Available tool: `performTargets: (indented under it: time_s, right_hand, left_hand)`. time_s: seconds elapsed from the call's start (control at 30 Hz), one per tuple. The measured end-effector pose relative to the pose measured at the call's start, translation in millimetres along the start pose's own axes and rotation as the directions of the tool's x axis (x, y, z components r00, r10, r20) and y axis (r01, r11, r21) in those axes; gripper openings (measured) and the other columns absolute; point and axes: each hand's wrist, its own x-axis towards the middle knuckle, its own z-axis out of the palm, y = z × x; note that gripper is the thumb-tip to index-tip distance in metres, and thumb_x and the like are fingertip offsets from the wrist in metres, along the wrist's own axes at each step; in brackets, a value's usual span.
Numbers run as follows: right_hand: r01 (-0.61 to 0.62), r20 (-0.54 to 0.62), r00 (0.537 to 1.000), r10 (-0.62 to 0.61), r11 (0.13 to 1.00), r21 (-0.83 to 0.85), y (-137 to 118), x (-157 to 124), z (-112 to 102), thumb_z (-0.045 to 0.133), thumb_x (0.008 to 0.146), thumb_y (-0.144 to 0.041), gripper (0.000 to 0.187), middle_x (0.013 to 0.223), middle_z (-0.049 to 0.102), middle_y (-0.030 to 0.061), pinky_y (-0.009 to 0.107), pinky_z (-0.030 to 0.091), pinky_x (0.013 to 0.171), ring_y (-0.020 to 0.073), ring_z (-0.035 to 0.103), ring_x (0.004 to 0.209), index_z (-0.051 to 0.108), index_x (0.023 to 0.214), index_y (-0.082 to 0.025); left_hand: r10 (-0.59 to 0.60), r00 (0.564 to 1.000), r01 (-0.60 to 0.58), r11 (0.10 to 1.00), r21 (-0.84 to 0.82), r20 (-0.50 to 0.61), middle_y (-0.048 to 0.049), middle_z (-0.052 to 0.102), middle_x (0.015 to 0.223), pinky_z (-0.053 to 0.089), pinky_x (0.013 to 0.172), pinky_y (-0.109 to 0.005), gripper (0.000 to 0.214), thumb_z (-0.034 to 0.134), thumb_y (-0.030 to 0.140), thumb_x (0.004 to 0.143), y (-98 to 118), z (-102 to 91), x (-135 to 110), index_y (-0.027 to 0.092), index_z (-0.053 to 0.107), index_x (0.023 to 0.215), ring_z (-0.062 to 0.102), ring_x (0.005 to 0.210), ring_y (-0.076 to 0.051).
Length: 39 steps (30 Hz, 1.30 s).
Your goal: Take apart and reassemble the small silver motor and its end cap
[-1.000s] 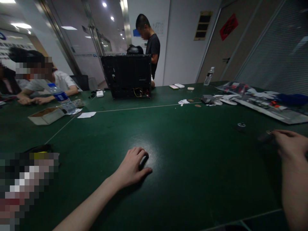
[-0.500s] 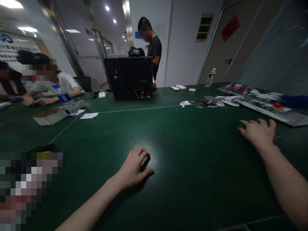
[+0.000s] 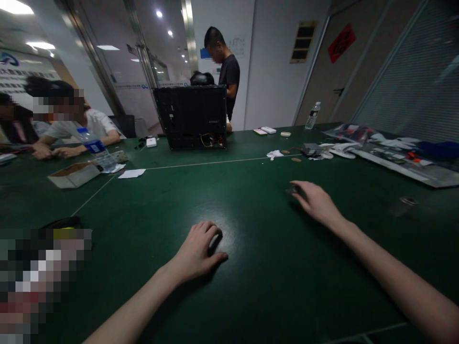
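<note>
**Pinching a small item (image 3: pixel 291 190) with the right hand (image 3: pixel 317 201)**

The small item sits between nearly closed thumb and fingertips. The left hand (image 3: pixel 199 249): loosely curled on the tabletop (image 3: pixel 258 291), thumb apart, nothing visibly held. Blurred container (image 3: pixel 404 206): right of both hands.

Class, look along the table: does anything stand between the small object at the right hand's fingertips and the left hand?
Nothing visible does. Just the green tabletop lies between the small object, held at the fingertips of the right hand, and the left hand. The object itself is too blurred to identify.
</note>
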Motion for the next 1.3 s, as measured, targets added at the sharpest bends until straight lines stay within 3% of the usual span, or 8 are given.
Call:
performTargets:
  time_s: [0.07,0.13,0.23,0.33,0.4,0.6,0.97,1.3]
  right_hand:
    - [0.114,0.029,0.991,-0.129,0.944,0.309,-55.1,-4.3,3.0,0.048,0.088,-0.031,0.041,0.117,0.056,0.0102,0.038,0.043,0.092,0.0216,0.054,0.106,0.041,0.127,-0.018]
    - [0.182,0.088,0.961,-0.263,0.837,0.516,-102.9,-10.9,3.8,0.051,0.087,-0.028,0.041,0.113,0.058,0.0077,0.037,0.046,0.09,0.0197,0.057,0.103,0.04,0.126,-0.021]
    - [0.273,0.108,0.89,-0.443,0.706,0.653,-151.2,-16.9,1.7,0.057,0.082,-0.022,0.05,0.111,0.059,0.006,0.036,0.048,0.087,0.0192,0.058,0.1,0.037,0.128,-0.024]
    - [0.353,0.103,0.803,-0.587,0.607,0.712,-175.1,-14.6,0.7,0.057,0.08,-0.016,0.055,0.113,0.059,0.007,0.035,0.047,0.086,0.0197,0.058,0.101,0.036,0.13,-0.024]
    - [0.359,0.101,0.765,-0.636,0.55,0.754,-183.5,-12.0,3.8,0.057,0.08,-0.014,0.056,0.112,0.059,0.0074,0.034,0.047,0.086,0.0196,0.058,0.101,0.035,0.131,-0.022]
    - [0.255,0.039,0.854,-0.518,0.483,0.837,-191.7,-16.9,23.3,0.059,0.081,-0.02,0.044,0.108,0.059,0.007,0.033,0.046,0.085,0.0181,0.058,0.095,0.041,0.122,-0.021]
    - [0.216,0.068,0.861,-0.504,0.483,0.848,-190.9,-18.2,26.9,0.056,0.083,-0.02,0.036,0.106,0.06,0.0062,0.032,0.045,0.082,0.018,0.058,0.092,0.046,0.117,-0.021]
    - [0.17,0.056,0.863,-0.501,0.393,0.904,-187.9,-15.5,26.4,0.055,0.084,-0.017,0.034,0.106,0.061,0.0057,0.03,0.044,0.084,0.015,0.057,0.094,0.05,0.118,-0.018]
  left_hand:
    - [-0.002,1.0,0.002,1.0,-0.001,-0.002,-0.0064,0.05,0.119,0.042,0.088,-0.045,0.045,0.059,0.053,0.079,1.3,-0.3,0.5,0.024,0.052,0.113,0.047,0.108,-0.028]
    - [0.013,1.0,-0.013,1.0,0.003,-0.009,-0.0066,0.051,0.117,0.041,0.089,-0.045,0.045,0.061,0.051,0.079,2.6,-0.4,1.1,0.023,0.051,0.113,0.047,0.106,-0.028]
    - [0.055,0.998,-0.055,0.998,0.016,-0.037,-0.008,0.053,0.114,0.04,0.09,-0.045,0.045,0.063,0.045,0.079,3.8,0.2,1.6,0.022,0.049,0.115,0.048,0.104,-0.028]
    - [0.095,0.994,-0.095,0.995,0.006,-0.048,-0.0086,0.054,0.112,0.039,0.091,-0.045,0.048,0.065,0.042,0.077,3.9,1.3,1.5,0.021,0.047,0.116,0.049,0.102,-0.028]
    - [0.115,0.992,-0.115,0.993,-0.011,-0.044,-0.0086,0.055,0.111,0.04,0.091,-0.044,0.049,0.065,0.042,0.077,3.4,1.9,1.3,0.021,0.046,0.118,0.05,0.101,-0.028]
    - [0.131,0.99,-0.131,0.991,0.011,-0.042,-0.0087,0.055,0.108,0.04,0.089,-0.043,0.046,0.065,0.042,0.078,0.9,3.1,1.5,0.02,0.047,0.114,0.051,0.099,-0.028]
    - [0.116,0.992,-0.116,0.993,-0.004,-0.044,-0.0079,0.058,0.108,0.043,0.088,-0.041,0.044,0.064,0.042,0.078,2.2,-0.1,0.0,0.019,0.048,0.112,0.053,0.099,-0.027]
    - [0.103,0.991,-0.108,0.992,-0.066,-0.085,-0.0098,0.058,0.109,0.046,0.084,-0.04,0.045,0.065,0.034,0.078,-0.4,3.2,0.1,0.018,0.046,0.116,0.056,0.097,-0.026]
